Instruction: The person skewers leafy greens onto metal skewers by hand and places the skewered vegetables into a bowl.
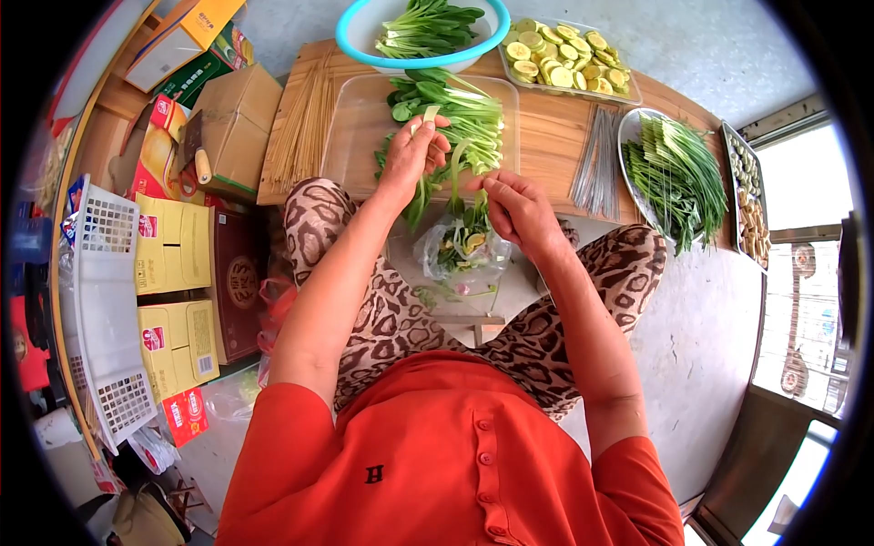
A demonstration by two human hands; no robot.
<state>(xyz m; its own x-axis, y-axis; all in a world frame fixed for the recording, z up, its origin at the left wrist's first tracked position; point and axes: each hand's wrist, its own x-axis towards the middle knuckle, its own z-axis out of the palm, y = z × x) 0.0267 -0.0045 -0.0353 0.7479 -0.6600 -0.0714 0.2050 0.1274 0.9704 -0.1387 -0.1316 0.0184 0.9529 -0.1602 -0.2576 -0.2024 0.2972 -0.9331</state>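
My left hand (414,159) is closed around a pale green vegetable stalk (431,115), its end poking up past the fingers. My right hand (521,207) is pinched closed beside a hanging green stem (455,173); what lies between its fingertips is too small to make out. Just beyond the hands, a bunch of leafy greens (469,118) lies in a clear plastic tray (353,118). Below them, between my knees, a clear plastic bag (437,250) holds leafy scraps.
A blue-rimmed basin (342,36) of greens stands behind the tray. Wooden skewers (305,118), metal skewers (597,159), sliced zucchini (564,59), a plate of chives (674,173) and a skewer tray (752,205) share the wooden table (551,118). Cardboard boxes (238,123) crowd the left.
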